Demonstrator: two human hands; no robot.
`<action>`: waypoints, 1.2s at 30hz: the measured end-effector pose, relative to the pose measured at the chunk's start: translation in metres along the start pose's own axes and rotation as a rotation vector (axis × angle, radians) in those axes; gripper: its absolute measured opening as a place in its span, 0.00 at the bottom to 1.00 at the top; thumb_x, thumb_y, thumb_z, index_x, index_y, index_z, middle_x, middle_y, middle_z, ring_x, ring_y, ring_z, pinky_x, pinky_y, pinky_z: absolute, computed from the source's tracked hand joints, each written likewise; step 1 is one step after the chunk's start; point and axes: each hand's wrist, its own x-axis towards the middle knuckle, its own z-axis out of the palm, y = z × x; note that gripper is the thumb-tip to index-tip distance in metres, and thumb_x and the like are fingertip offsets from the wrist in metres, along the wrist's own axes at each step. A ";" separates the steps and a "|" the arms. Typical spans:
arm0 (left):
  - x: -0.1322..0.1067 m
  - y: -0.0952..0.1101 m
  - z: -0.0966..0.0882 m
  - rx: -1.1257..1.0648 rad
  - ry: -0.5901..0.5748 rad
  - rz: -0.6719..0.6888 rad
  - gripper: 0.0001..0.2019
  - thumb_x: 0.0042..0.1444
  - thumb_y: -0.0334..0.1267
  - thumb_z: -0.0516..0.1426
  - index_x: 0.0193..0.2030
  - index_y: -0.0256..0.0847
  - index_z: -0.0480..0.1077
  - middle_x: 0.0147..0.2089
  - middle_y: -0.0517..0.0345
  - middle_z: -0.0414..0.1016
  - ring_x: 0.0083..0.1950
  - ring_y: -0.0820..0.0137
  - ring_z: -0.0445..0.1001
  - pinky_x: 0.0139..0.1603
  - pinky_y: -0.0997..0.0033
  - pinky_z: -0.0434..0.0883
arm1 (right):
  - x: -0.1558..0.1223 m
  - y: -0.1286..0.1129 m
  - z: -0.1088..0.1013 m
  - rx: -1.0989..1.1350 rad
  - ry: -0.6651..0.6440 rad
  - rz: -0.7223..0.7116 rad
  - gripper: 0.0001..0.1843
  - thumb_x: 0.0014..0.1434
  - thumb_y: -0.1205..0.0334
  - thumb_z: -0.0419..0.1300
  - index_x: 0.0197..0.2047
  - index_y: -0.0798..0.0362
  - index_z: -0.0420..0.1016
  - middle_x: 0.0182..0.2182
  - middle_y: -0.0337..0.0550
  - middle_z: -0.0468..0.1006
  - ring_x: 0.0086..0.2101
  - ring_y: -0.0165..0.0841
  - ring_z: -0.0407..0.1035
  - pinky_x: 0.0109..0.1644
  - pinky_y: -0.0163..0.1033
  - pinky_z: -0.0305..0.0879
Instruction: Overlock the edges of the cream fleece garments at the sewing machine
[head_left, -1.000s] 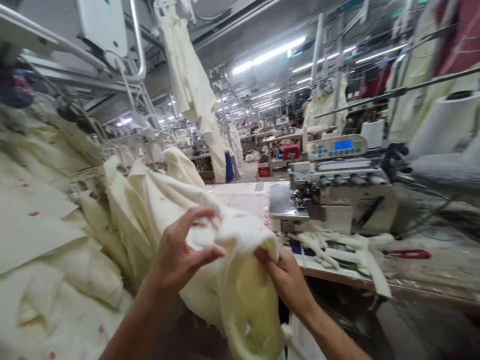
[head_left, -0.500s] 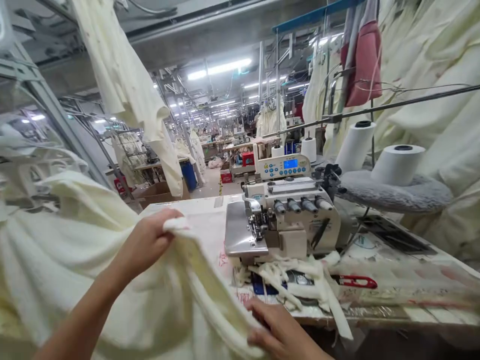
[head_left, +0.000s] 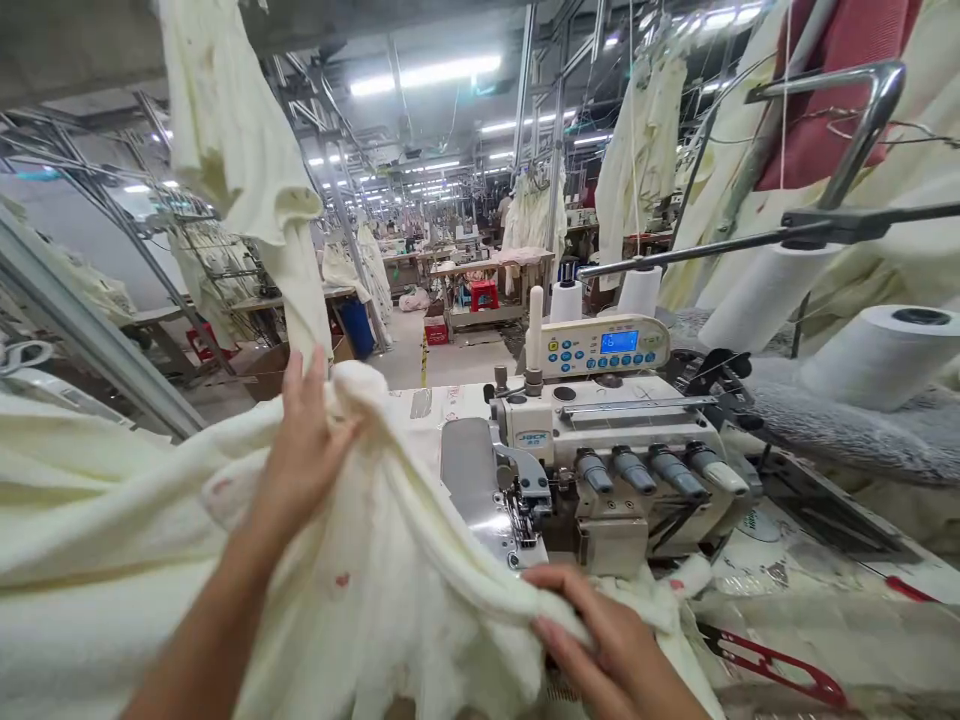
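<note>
Cream fabric lies left of and in front of the overlock machine, running off frame. Left hand clutches a bunched fold, fingertips partly buried. Right hand pinches the edge at the machine's front, thumb hidden underneath.

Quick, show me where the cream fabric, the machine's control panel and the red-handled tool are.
cream fabric (head_left: 405,570), head view, on the bunched middle.
control panel (head_left: 574,352), head view, on its button face.
red-handled tool (head_left: 780,668), head view, on the red handle.
</note>
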 end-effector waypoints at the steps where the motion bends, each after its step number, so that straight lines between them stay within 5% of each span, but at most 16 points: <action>1: -0.022 0.014 0.008 0.038 0.048 0.059 0.30 0.52 0.40 0.54 0.61 0.40 0.50 0.61 0.47 0.55 0.62 0.55 0.54 0.59 0.51 0.55 | 0.002 0.002 0.000 -0.030 0.054 0.027 0.10 0.63 0.57 0.47 0.46 0.47 0.64 0.37 0.38 0.74 0.35 0.32 0.69 0.37 0.32 0.61; 4: -0.087 0.053 0.036 -0.117 -0.273 0.302 0.18 0.58 0.40 0.49 0.56 0.44 0.56 0.54 0.51 0.65 0.56 0.64 0.62 0.55 0.61 0.61 | 0.007 0.014 0.006 -0.137 0.180 0.027 0.07 0.61 0.57 0.50 0.40 0.49 0.65 0.33 0.38 0.73 0.32 0.33 0.68 0.34 0.34 0.59; 7: -0.117 0.072 0.055 -0.112 -0.436 0.334 0.11 0.59 0.42 0.47 0.44 0.42 0.63 0.44 0.53 0.69 0.47 0.64 0.65 0.48 0.60 0.64 | 0.012 0.019 0.008 -0.231 0.272 0.010 0.05 0.57 0.59 0.54 0.35 0.50 0.67 0.31 0.38 0.73 0.33 0.35 0.67 0.35 0.35 0.58; 15: -0.099 0.071 0.059 -0.104 -0.512 0.360 0.07 0.58 0.37 0.47 0.38 0.40 0.64 0.39 0.56 0.69 0.41 0.65 0.64 0.41 0.63 0.60 | 0.013 0.015 -0.004 -0.172 0.221 0.019 0.11 0.57 0.60 0.48 0.35 0.54 0.70 0.30 0.39 0.74 0.32 0.34 0.66 0.34 0.35 0.57; 22: -0.099 0.074 0.064 -0.195 -0.502 0.268 0.05 0.56 0.36 0.49 0.32 0.40 0.63 0.34 0.58 0.69 0.36 0.68 0.64 0.37 0.66 0.59 | 0.016 0.018 -0.002 -0.241 0.319 0.118 0.11 0.54 0.57 0.52 0.27 0.54 0.69 0.22 0.37 0.71 0.25 0.33 0.63 0.28 0.34 0.50; 36: -0.091 0.080 0.078 -0.176 -0.499 0.203 0.06 0.55 0.32 0.47 0.27 0.41 0.58 0.30 0.59 0.64 0.35 0.68 0.62 0.35 0.69 0.59 | 0.024 0.025 0.006 -0.371 0.446 0.171 0.16 0.59 0.56 0.47 0.28 0.52 0.70 0.23 0.40 0.74 0.25 0.34 0.66 0.28 0.35 0.51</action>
